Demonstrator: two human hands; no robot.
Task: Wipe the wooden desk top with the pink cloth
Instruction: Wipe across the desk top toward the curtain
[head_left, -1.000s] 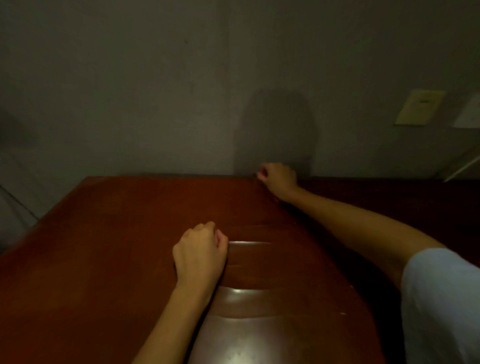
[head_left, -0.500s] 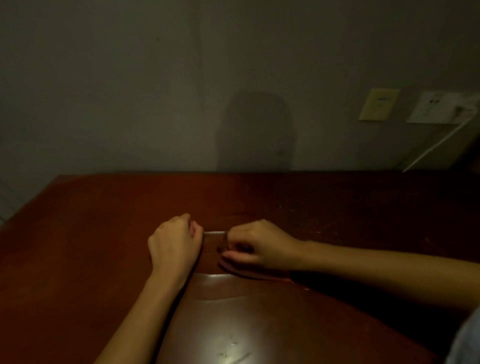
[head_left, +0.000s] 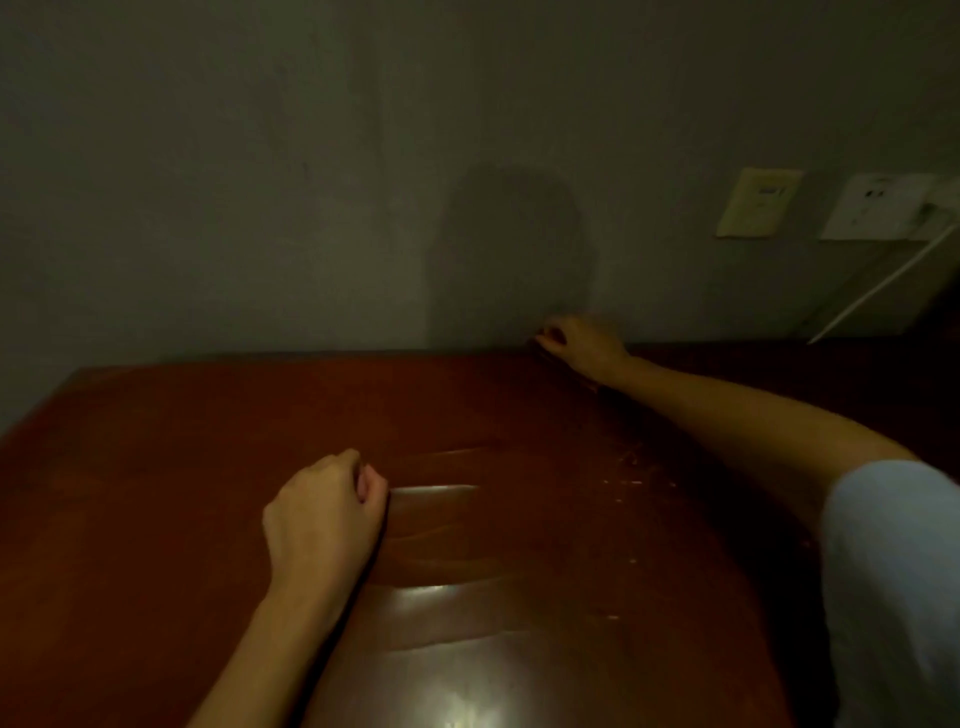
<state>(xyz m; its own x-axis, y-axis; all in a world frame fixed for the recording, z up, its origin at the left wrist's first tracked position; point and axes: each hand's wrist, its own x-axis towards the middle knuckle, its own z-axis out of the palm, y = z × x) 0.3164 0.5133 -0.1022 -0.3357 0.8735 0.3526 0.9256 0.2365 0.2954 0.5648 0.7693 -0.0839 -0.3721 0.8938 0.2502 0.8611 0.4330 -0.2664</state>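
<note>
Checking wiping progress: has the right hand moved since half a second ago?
Yes. The right hand moved from beside the left hand out to the desk edge at the wall.

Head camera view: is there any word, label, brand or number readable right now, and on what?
None can be read.
Beige rectangular wall plate: small mark near its top, too blurred to read.
White wall socket plate: dark specks, too blurred to read.
Reddish-brown wooden desk top: no print visible.
Pink cloth under the right hand: too dark to tell.
</note>
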